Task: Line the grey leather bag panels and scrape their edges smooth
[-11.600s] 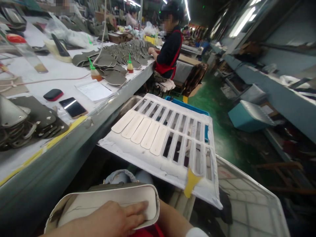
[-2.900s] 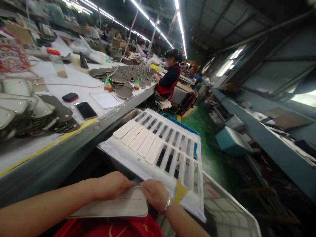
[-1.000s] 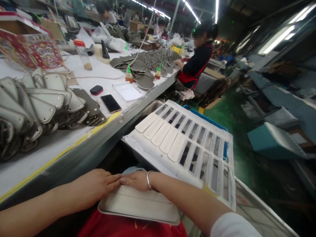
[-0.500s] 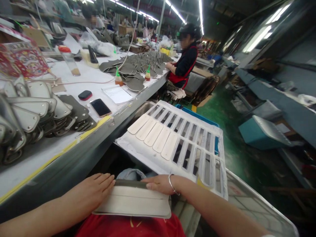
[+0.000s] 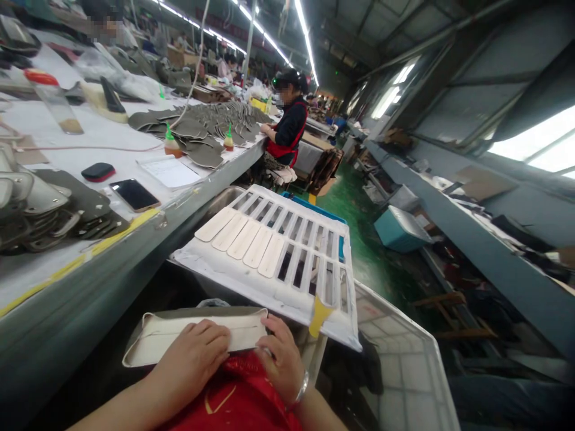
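Note:
A cream leather bag panel (image 5: 162, 341) with a grey-green rim lies across my lap above a red garment. My left hand (image 5: 191, 362) rests on its near edge, fingers curled over the cream face. My right hand (image 5: 281, 359), a bracelet at the wrist, grips the panel's right end with bent fingers. Just beyond stands a white slotted template board (image 5: 251, 281) with several cream strips (image 5: 245, 236) laid in its left slots and a yellow tab (image 5: 318, 311) at its near edge.
A long grey worktable (image 5: 90, 281) runs along the left, carrying stacked bag panels (image 5: 40, 209), a phone (image 5: 133, 194), glue bottles (image 5: 171, 140) and grey leather pieces (image 5: 206, 129). A co-worker in a red apron (image 5: 287, 129) sits farther along. A white crate (image 5: 399, 365) is at my right.
Both hands have pulled back toward me from the panel's far edge to its near edge. The panel now shows its cream inner face with a raised rim. The view swung right.

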`<act>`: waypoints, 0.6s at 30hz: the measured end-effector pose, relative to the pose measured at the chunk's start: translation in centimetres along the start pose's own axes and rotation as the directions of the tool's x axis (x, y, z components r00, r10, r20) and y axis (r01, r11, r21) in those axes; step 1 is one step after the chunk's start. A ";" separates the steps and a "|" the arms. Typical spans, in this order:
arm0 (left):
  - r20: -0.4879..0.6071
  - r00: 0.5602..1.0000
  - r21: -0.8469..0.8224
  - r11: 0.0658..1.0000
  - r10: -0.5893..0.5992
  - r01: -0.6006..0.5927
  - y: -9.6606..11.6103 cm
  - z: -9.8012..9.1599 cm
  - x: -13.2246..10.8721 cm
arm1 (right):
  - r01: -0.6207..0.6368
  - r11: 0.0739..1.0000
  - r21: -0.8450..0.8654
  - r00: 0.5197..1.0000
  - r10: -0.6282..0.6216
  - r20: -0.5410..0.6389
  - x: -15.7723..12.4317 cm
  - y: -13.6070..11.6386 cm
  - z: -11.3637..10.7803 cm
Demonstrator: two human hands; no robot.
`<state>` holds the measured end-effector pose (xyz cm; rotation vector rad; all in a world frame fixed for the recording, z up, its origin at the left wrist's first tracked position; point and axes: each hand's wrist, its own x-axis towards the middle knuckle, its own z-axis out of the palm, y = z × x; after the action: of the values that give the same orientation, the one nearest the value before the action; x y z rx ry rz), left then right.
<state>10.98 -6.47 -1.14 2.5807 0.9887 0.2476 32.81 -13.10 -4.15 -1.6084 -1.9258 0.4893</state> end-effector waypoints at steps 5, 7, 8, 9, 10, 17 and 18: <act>0.037 0.996 0.012 0.997 -0.082 0.082 1.4 -0.5 0.8 | -0.058 0.998 -0.001 0.992 0.058 -0.113 -0.3 -0.7 1.0; 0.044 0.992 0.020 0.993 -0.115 0.114 1.7 -0.7 1.0 | -0.083 0.996 -0.034 0.987 0.077 -0.140 -0.2 -1.3 1.1; 0.049 0.991 0.026 0.992 -0.126 0.125 1.8 -0.7 1.0 | -0.097 0.994 -0.053 0.985 0.088 -0.152 -0.1 -1.5 1.1; 0.051 0.989 0.031 0.990 -0.136 0.135 1.9 -0.7 1.1 | -0.106 0.992 -0.075 0.983 0.093 -0.160 0.1 -1.8 1.3; 0.054 0.988 0.034 0.989 -0.144 0.142 2.0 -0.6 1.3 | -0.113 0.989 -0.098 0.982 0.096 -0.165 0.2 -2.0 1.4; 0.039 0.977 0.057 0.976 -0.212 0.209 2.3 0.1 2.0 | -0.275 0.955 -0.115 0.938 0.239 -0.252 0.2 -1.4 2.2; 0.038 0.974 0.062 0.973 -0.223 0.221 2.3 0.1 2.0 | -0.349 0.933 -0.081 0.913 0.320 -0.255 0.2 -1.0 2.1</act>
<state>13.92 -6.69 -0.29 2.4861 1.2729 0.1031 30.67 -12.97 -5.11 -1.9958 -1.5341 0.2957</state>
